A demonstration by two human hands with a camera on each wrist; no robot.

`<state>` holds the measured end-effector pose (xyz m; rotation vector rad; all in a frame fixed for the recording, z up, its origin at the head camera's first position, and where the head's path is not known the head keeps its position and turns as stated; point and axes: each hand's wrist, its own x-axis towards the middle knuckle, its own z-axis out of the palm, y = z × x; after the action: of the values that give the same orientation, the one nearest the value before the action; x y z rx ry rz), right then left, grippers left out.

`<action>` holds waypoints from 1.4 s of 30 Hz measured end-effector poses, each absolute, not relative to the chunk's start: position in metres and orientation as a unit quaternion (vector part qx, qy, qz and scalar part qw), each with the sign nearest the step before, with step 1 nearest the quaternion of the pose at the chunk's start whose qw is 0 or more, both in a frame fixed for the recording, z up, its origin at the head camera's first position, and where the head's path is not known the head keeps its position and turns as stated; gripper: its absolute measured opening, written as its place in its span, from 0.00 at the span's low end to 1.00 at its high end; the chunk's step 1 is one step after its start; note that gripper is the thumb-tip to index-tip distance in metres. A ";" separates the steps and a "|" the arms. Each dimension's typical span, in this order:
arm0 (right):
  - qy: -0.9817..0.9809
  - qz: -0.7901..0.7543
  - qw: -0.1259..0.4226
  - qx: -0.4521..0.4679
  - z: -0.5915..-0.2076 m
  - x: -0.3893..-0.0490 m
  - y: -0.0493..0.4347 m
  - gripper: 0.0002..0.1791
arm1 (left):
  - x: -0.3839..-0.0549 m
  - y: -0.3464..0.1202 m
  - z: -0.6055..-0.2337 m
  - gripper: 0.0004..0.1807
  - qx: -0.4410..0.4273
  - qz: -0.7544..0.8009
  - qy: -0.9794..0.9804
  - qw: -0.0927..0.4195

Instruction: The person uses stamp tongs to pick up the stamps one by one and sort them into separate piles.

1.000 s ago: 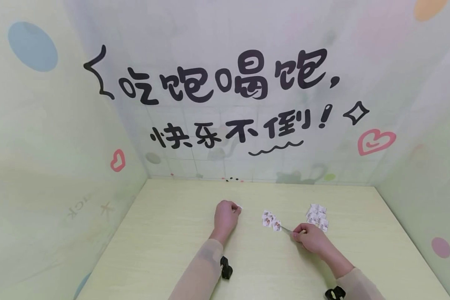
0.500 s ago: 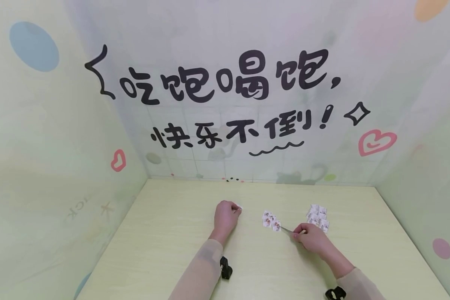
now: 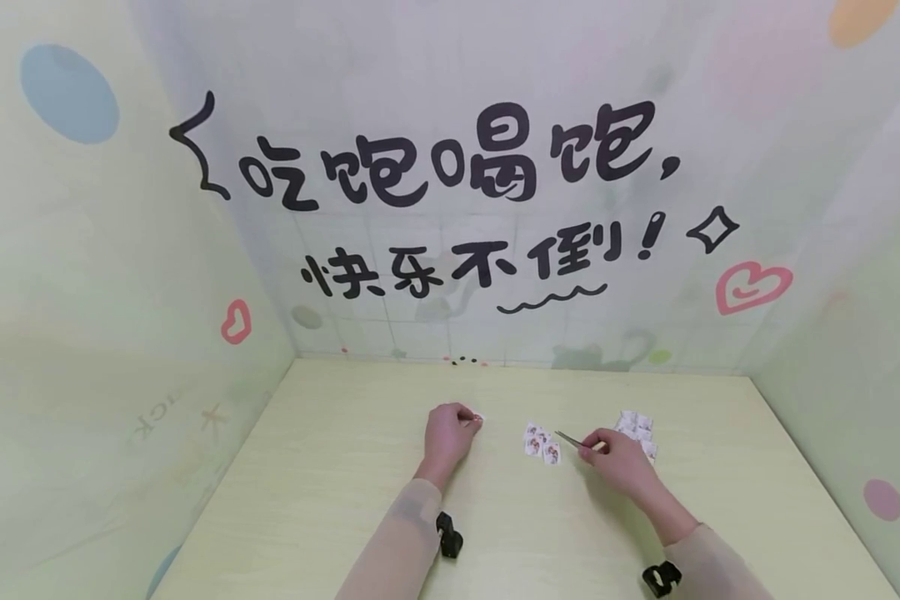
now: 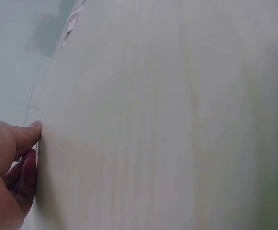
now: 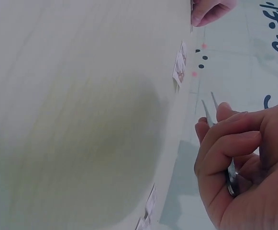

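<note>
My right hand (image 3: pixel 622 462) holds metal tweezers (image 3: pixel 570 440) between thumb and fingers. Their tips stand apart with nothing between them, as the right wrist view shows, raised beside several small white picture cards (image 3: pixel 552 453) lying in a loose group at mid-table. To the left, my left hand (image 3: pixel 450 437) has thumb and fingertips at a small white card (image 3: pixel 480 417), mostly hidden by the fingers. From the left wrist view, the thumb and curled fingers (image 4: pixel 27 175) are low at the table surface, with only a thin white edge visible there.
A pile of several small white cards (image 3: pixel 633 423) lies at the right, partly behind my right hand. The pale wooden table (image 3: pixel 345 467) meets a printed back wall (image 3: pixel 435 333) and side walls. A black strap device (image 3: pixel 448 536) sits on each wrist.
My right hand has lifted slightly, and the tweezers' tips have left the front card of the middle group and opened apart. The left hand has barely moved.
</note>
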<state>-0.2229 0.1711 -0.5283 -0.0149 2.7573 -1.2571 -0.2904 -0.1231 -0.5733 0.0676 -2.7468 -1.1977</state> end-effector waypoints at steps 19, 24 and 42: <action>0.940 -0.306 0.099 -0.115 -0.525 -0.301 0.079 0.03 | -0.296 -0.128 -0.575 0.09 0.046 -0.420 -0.904 0.070; 0.942 -0.300 0.106 -0.108 -0.526 -0.306 0.071 0.04 | -0.294 -0.128 -0.574 0.10 0.045 -0.428 -0.900 0.069; 0.913 -0.367 0.146 -0.096 -0.535 -0.314 0.075 0.05 | -0.294 -0.128 -0.576 0.09 0.052 -0.425 -0.902 0.061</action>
<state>-0.3136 0.0749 -0.5351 -0.2762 2.6299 -1.0579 -0.2945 -0.1280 -0.5760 0.1561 -2.7281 -1.2851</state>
